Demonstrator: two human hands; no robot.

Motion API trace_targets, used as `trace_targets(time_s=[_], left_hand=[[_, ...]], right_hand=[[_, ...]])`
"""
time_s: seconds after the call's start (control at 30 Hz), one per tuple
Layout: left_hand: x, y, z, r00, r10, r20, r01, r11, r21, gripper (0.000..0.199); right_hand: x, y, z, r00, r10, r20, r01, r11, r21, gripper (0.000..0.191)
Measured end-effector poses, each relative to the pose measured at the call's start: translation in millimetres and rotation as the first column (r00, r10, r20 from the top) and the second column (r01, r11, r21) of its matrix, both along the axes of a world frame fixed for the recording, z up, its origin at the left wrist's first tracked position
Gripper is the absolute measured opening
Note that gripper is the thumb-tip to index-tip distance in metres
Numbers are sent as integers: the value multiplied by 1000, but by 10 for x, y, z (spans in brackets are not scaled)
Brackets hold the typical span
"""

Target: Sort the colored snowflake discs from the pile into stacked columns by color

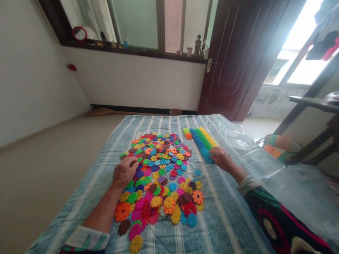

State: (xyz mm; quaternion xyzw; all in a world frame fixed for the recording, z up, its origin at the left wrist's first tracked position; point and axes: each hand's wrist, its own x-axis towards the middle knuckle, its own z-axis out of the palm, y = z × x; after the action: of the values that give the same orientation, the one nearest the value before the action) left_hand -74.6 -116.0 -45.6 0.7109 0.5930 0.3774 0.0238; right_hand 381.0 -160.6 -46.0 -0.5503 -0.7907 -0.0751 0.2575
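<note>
We see left hand curled at disc pile, right hand at disc rows, can't tell either's openness or hold.

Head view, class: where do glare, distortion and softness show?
Head view: glare whites out the window at upper right; head view: the door leans, suggesting wide-angle distortion; head view: far discs look softer than near discs.

No text can be read for certain. A small patch of dark lettering shows on the striped cloth, slightly left of the frame's centre, too blurred to make out.
</note>
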Motion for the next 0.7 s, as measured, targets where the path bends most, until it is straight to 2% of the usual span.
trace_targets(time_s=[0.1, 0.27, 0.4, 0.47, 0.53, 0.6, 0.7], left_hand=[[-6, 8, -12, 1000, -2, -7, 2, 1000, -7, 23], [-7, 13, -51, 1000, 0, -3, 0, 1000, 0, 22], [24, -28, -44, 1000, -8, 14, 8, 1000, -6, 19], [44, -53, -32, 1000, -11, 27, 11, 1000, -8, 18], [58, -71, -27, 999, -6, 33, 6, 1000, -14, 16], [64, -81, -34, 1000, 2, 29, -2, 1000, -20, 16], [65, -85, -54, 1000, 8, 25, -7, 1000, -25, 16]], right_hand=[[-30, -92, 28, 999, 34, 32, -33, 999, -18, 25], [-42, -151, 28, 983, 54, 174, -52, 998, -19, 28], [-116, -194, 33, 986, 50, 157, -52, 999, 10, 25], [-252, -297, 93, 987, 119, 110, -115, 993, -38, 24], [-451, -471, 195, 961, 274, 30, -266, 952, -154, 28], [-674, -690, 306, 915, 401, -50, -399, 876, -272, 36], [-954, -1004, 391, 863, 495, -101, -493, 782, -382, 51]])
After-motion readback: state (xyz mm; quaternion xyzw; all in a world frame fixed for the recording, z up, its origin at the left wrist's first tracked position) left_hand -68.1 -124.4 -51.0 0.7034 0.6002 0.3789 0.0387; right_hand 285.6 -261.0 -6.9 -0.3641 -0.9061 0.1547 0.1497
